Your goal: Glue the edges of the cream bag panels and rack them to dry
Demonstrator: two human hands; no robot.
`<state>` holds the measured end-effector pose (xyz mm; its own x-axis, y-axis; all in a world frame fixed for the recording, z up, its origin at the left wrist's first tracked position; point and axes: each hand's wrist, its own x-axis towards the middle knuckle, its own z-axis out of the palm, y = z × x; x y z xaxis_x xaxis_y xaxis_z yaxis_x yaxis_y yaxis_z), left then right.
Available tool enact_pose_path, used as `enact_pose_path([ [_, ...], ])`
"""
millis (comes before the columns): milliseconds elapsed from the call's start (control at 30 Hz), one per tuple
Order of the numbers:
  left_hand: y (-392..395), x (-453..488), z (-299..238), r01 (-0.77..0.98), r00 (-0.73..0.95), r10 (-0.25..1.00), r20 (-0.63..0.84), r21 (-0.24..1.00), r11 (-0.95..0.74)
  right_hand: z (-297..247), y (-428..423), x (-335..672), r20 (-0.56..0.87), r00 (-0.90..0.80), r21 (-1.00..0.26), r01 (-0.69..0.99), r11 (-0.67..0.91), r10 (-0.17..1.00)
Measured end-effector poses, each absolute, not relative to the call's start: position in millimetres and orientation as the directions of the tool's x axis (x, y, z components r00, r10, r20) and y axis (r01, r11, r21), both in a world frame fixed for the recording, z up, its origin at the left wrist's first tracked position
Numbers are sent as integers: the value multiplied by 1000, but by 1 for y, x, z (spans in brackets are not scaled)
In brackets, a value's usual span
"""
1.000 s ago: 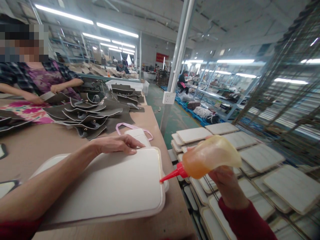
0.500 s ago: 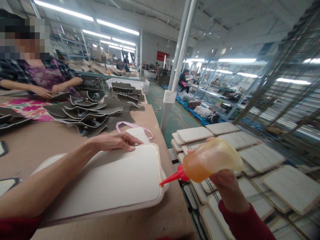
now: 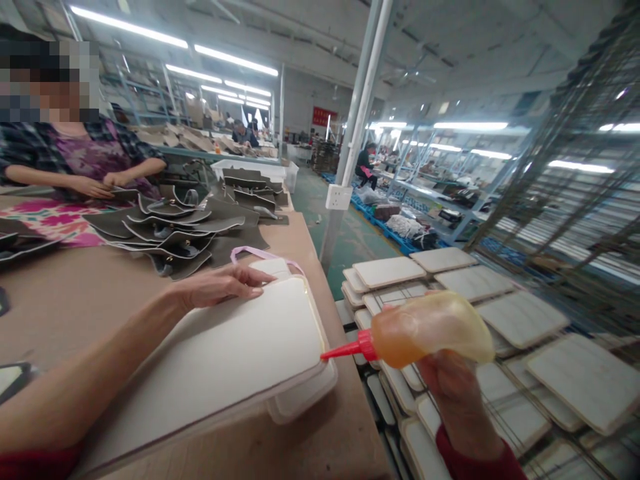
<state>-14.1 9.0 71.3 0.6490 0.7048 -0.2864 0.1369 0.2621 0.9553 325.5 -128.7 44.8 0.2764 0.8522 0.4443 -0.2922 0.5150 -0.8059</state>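
Observation:
A white panel (image 3: pixel 240 347) with rounded corners lies tilted in front of me, on top of another white panel (image 3: pixel 307 393) whose corner sticks out below. My left hand (image 3: pixel 227 285) grips the upper panel by its far edge, fingers together. My right hand (image 3: pixel 447 380) is wrapped around a squeeze bottle (image 3: pixel 430 327) of amber liquid, probably glue. Its red nozzle (image 3: pixel 345 350) points left, with the tip at the panel's right near corner. A shiny wet line (image 3: pixel 307 290) shows along the panel's right edge.
Dark grey pieces (image 3: pixel 170 230) lie heaped across the brown table (image 3: pixel 320 440), beside a co-worker's hands (image 3: pixel 100 183). A pink loop (image 3: pixel 265 253) lies behind the panel. Stacked white panels (image 3: pixel 520 317) fill a rack on the right. A metal post (image 3: pixel 350 147) stands beyond the table edge.
The upper panel has turned and tilted, uncovering more of the one beneath. My left hand has shifted slightly left; the bottle has moved slightly right, its nozzle tip still at the corner.

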Motion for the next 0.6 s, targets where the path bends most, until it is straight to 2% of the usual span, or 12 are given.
enact_pose_path([
  [133,10,-14,64,75,646,722,-248,962,263,34,-128,326,503,424,-750,-219,624,753],
  [300,14,-13,49,-47,565,793,-229,950,307,22,-127,328,519,553,-700,-162,696,652],
  [433,13,-8,42,-110,540,806,-241,930,351,19,-124,328,493,587,-706,-163,690,643],
  [600,3,5,40,-174,452,851,-269,909,380,25,-115,327,530,613,-680,-106,725,586],
])
